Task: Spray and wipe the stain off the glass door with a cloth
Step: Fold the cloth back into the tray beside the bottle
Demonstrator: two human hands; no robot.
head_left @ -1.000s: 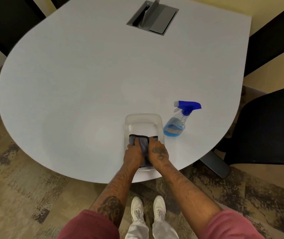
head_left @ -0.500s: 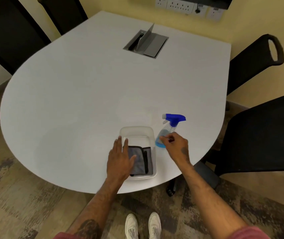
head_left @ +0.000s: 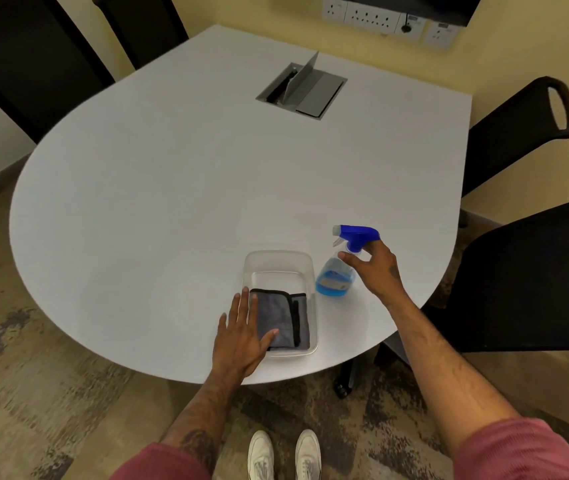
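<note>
The person stands at the near, rounded edge of the white table (head_left: 137,202), and both tools of the task are close to that edge. The grey cloth (head_left: 281,318) lies folded inside a clear plastic tray (head_left: 278,259), which sits at the near edge of the tabletop, and the spray bottle (head_left: 340,268) with blue liquid and a blue trigger head stands upright just beside the tray, on its right side. The left hand (head_left: 241,337) lies flat, fingers spread, with the palm on the table and tray rim and the thumb resting on the cloth; it does not grip anything. The right hand (head_left: 376,268) is at the neck of the bottle with the fingers curved and apart, and whether they already touch the neck cannot be told. The glass door with the stain is not visible in this view, so the task seems to be at its very beginning, at the step of picking up the tools. To do this step well, the right hand should close firmly around the neck just under the trigger head, with the index finger free for the trigger, and lift the bottle straight up so that it does not knock the tray. The left hand should pinch the folded cloth through all its layers, so it comes out of the tray as one pad and does not unfold.
</note>
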